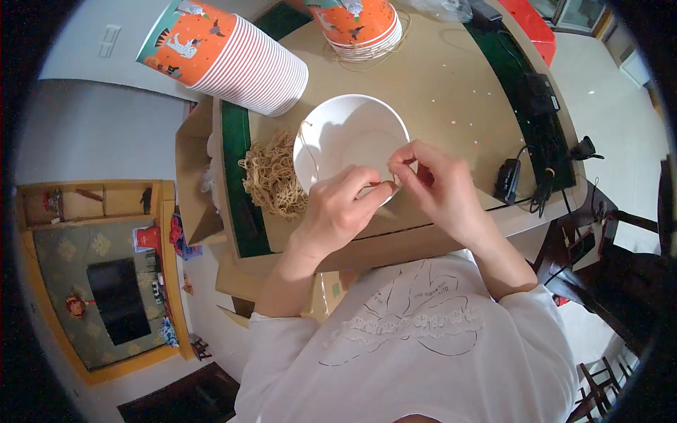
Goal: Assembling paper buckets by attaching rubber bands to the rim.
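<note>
An open paper bucket, white inside, is on the table just in front of me. A thin tan string hangs across its left inner wall from a point near the rim. Over the bucket's near right rim, my left hand is closed in a pinch, thumb against forefinger, on the string. Close beside it, my right hand also pinches the string at that rim. Most of the string between my fingertips is hidden. Left of the bucket lies a loose heap of tan strings.
A tall stack of orange printed paper buckets lies tilted at the far left. Another orange stack, with strings around its base, stands at the back. Black adapters and cables line the table's right side. A cardboard box adjoins the left edge.
</note>
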{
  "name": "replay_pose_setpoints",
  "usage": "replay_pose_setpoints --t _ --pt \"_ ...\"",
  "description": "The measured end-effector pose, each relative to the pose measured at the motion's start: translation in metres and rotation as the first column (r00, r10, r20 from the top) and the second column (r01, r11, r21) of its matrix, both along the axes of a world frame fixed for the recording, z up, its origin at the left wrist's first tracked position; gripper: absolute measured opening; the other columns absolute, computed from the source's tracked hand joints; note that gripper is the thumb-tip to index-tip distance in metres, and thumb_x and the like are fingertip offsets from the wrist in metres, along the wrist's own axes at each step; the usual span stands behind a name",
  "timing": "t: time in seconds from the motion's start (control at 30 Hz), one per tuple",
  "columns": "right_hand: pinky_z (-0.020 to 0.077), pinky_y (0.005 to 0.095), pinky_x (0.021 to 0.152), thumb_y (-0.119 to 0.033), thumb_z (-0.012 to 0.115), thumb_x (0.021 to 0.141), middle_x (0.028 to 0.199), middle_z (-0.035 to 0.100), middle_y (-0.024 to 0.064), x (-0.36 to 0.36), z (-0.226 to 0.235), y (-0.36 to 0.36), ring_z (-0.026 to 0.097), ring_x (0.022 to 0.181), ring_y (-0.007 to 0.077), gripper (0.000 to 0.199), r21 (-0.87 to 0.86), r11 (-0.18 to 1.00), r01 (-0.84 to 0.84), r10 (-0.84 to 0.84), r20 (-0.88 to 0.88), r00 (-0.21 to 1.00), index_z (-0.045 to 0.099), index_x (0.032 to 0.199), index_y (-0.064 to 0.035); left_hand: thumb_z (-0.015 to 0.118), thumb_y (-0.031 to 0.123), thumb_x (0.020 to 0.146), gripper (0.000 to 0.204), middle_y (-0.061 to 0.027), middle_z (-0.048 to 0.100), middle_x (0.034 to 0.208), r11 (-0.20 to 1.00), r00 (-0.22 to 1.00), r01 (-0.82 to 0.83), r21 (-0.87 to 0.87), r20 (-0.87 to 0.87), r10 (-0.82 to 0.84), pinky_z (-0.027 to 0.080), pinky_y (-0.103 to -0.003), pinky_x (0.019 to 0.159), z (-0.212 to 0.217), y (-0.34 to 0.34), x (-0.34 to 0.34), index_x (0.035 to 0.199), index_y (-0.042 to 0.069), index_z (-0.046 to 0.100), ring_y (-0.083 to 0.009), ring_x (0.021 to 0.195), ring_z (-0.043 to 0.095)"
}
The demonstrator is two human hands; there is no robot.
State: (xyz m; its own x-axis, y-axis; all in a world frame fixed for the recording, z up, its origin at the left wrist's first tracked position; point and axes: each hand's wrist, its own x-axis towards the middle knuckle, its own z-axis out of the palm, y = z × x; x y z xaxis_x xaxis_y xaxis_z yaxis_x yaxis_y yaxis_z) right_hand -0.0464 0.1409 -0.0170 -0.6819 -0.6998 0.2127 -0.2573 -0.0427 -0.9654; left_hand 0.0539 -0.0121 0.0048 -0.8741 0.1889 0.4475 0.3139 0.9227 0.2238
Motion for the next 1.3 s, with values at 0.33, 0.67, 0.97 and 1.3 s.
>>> replay_pose_setpoints --t 0.33,0.67,0.97,1.3 --pt "0.0448 0.0284 0.052 -0.006 0.062 0.084 0.081 0.057 0.0091 -0.006 -0.006 -0.006 0.057 0.056 0.0136 0.006 -0.027 0.999 -0.035 0.036 0.008 0.999 0.06 0.085 -0.0012 0.067 0.005 0.075 0.013 -0.0014 0.053 0.081 0.996 0.999 -0.049 -0.078 -0.003 0.049 0.048 -0.029 0.051 0.005 0.005 -0.002 0.087 0.008 0.063 -0.0161 0.062 0.056" --pt "0.0454 0.0229 0.052 -0.002 0.064 0.082 0.094 0.06 0.0084 0.015 -0.019 -0.011 0.056 0.059 0.0104 0.006 -0.202 0.972 0.118 -0.13 -0.051 0.99 0.061 0.087 0.0 0.061 0.014 0.089 0.011 0.0014 0.052 0.07 -0.019 0.751 -0.617 0.787 0.581 -0.313 0.033 -0.018 0.048 0.009 -0.008 -0.003 0.089 0.003 0.058 -0.0041 0.057 0.045" --pt "0.0542 0.0269 0.067 0.001 0.066 0.079 0.097 0.064 0.0111 0.029 -0.029 -0.013 0.064 0.076 0.017 0.016 -0.278 0.936 0.218 -0.245 -0.066 0.967 0.067 0.094 -0.0015 0.062 0.022 0.089 0.018 0.0007 0.056 0.072 -0.209 0.761 -0.628 0.75 0.535 -0.366 0.03 -0.017 0.043 -0.003 -0.013 -0.003 0.088 0.004 0.062 -0.0045 0.056 0.047" --pt "0.0539 0.0345 0.081 0.004 0.065 0.077 0.098 0.064 0.0128 0.029 -0.033 -0.012 0.065 0.085 0.0246 0.027 -0.257 0.941 0.22 -0.295 -0.306 0.905 0.066 0.103 -0.0033 0.067 0.011 0.084 0.013 0.0016 0.056 0.071 -0.066 0.784 -0.603 0.795 0.576 -0.233 0.03 -0.017 0.044 0.0 -0.011 -0.001 0.092 0.001 0.063 -0.0036 0.057 0.047"
